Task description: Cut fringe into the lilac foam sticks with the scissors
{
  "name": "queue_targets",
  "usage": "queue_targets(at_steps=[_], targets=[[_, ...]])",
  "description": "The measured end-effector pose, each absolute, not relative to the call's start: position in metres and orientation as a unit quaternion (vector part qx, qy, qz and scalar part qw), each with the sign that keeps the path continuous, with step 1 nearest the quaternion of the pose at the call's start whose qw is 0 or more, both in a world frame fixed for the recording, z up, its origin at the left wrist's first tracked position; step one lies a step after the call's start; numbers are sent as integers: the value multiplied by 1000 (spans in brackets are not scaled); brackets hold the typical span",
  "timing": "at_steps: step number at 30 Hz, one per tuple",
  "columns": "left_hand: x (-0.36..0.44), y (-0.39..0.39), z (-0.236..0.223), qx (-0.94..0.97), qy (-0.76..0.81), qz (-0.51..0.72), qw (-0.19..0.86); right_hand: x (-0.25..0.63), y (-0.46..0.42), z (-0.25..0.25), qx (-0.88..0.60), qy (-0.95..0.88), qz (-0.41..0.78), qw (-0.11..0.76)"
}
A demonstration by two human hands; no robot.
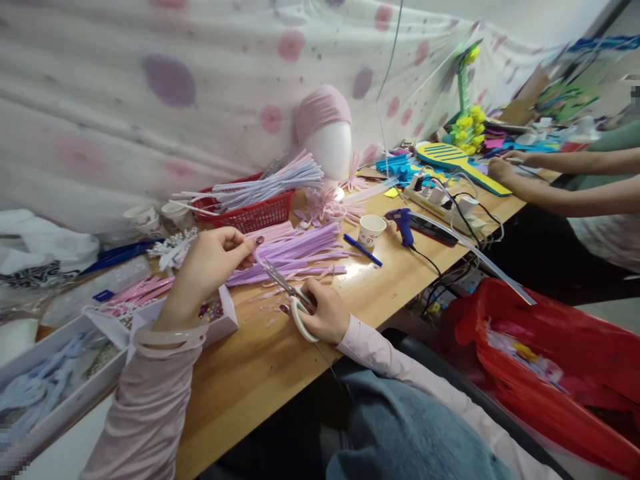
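Pinched in the left hand (pixel 213 261), left of centre, a thin lilac strip (pixel 258 256) nears the blades.
Fingertips sit close to the tips, so a slip could nick them; the right hand (pixel 326 312) holds the scissors (pixel 303 319), which might snag the lilac bundle (pixel 305 248) behind.

A wooden table (pixel 240 373) carries purple strips (pixel 310 247).

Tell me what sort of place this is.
Probably a craft workshop: there are scissors in the right hand, a blue glue gun, and fuzzy-looking purple strips on the table.
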State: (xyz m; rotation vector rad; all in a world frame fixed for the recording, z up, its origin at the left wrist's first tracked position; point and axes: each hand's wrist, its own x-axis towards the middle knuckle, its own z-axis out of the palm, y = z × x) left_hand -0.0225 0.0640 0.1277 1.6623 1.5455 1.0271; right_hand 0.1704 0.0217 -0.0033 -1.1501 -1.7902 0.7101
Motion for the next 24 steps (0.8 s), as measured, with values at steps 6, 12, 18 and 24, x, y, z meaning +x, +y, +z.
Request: queue_targets(at_steps=[6,12,18,24], targets=[[-21,63,129,622,590,394,330,171,21,-4,-462,-718,290,432],[-20,64,130,617,596,390,334,172,23,-6,-465,-716,280,439],[-20,64,131,623,599,383,326,172,22,-6,-462,-719,279,438],[-18,66,129,621,597,388,327,173,20,-3,-464,-722,261,442]])
